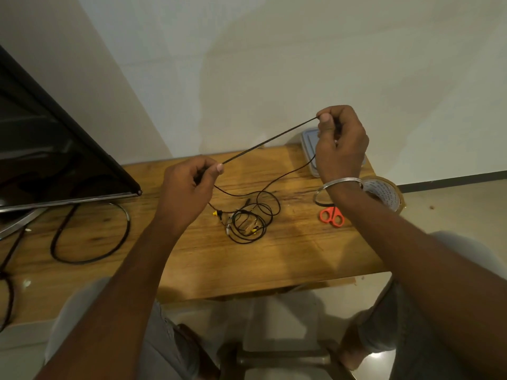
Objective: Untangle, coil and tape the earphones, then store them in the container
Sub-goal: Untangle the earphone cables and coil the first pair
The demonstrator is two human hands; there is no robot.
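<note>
Now, left hand (189,179) and right hand (340,144) each pinch black earphone cable (270,141), taut span raised between grips; rest tangled on wooden desk (219,264). Container (308,138) at desk's far edge, cream wall (274,64) behind, pale floor (452,204) right.

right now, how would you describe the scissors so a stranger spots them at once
Go to the right end of the wooden table. Beside the tape roll lie the scissors. Their orange handles stand out; the tangled earphones nearby are thin black cable.

Pale wall (274,64), wooden table (247,264).
</note>
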